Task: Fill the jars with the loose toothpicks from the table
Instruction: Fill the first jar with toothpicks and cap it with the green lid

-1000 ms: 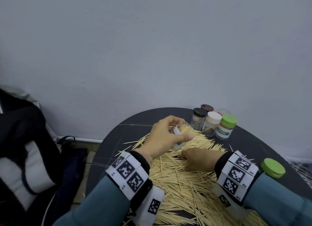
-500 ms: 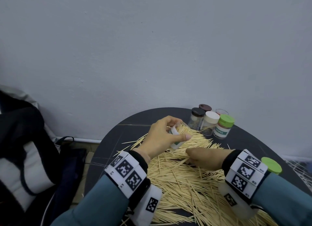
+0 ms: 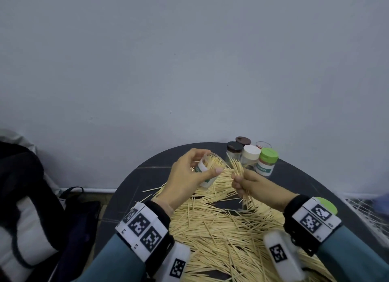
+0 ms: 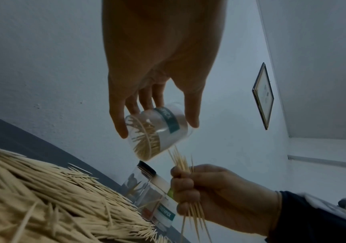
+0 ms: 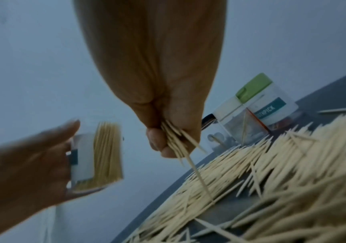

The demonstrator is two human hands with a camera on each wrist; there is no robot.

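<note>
My left hand (image 3: 189, 176) grips a clear open jar (image 3: 207, 169) with a white and teal label, tilted so its mouth faces right, above the table; it is partly filled with toothpicks (image 4: 147, 144). My right hand (image 3: 244, 181) clutches a bundle of toothpicks (image 3: 236, 166), their tips close to the jar's mouth. From the left wrist, that bundle (image 4: 181, 162) sits just below the jar (image 4: 159, 129). From the right wrist, the jar (image 5: 97, 159) is left of the fist (image 5: 168, 143). A big heap of loose toothpicks (image 3: 221, 229) covers the dark round table (image 3: 147, 176).
Several closed jars stand at the table's far edge: a dark-lidded one (image 3: 234, 150), a white-lidded one (image 3: 251, 155) and a green-lidded one (image 3: 267, 160). A loose green lid (image 3: 326, 205) lies behind my right wrist. A dark bag (image 3: 31, 197) sits off the table's left.
My right hand has risen off the heap with a bundle of toothpicks and brought it up to the jar's mouth. The left hand has lifted the jar slightly.
</note>
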